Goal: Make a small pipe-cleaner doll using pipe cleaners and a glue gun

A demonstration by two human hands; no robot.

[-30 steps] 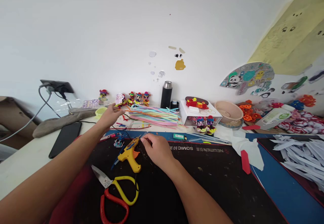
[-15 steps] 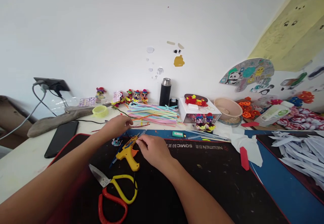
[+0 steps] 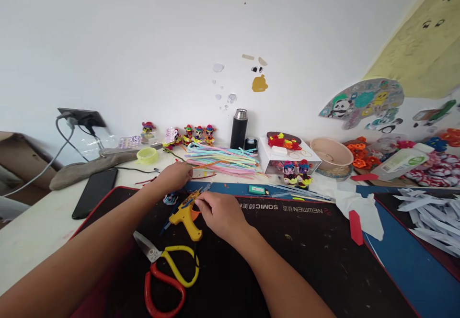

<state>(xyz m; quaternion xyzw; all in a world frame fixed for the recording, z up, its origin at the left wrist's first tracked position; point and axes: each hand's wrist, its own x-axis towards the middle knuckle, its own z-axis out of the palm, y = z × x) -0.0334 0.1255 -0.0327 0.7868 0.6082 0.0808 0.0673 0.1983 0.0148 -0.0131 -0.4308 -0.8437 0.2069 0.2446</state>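
Note:
My left hand [image 3: 175, 176] is over the back edge of the dark mat, beside a pile of pastel pipe cleaners [image 3: 223, 160]. Its fingers curl downward, and whatever they hold is hidden. Close to the yellow glue gun [image 3: 189, 222], my right hand [image 3: 223, 212] has its thumb and fingers pressed together; I cannot make out anything in them. The gun lies on the mat with a small blue and white figure part [image 3: 170, 198] just left of it. Large scissors [image 3: 166, 267] with one red and one yellow handle lie partly spread in front.
Along the wall stand several small figures [image 3: 199, 135], a black thermos [image 3: 239, 131], a white box [image 3: 276, 157] and a pink bowl [image 3: 330, 153]. A phone [image 3: 95, 193] and a yellow tape roll [image 3: 147, 155] are at left. White paper strips [image 3: 431, 217] are heaped at right.
The view has turned slightly left, so the scene sits a little further right. Both hands keep nearly the same places and closed postures; nothing is visibly picked up or released.

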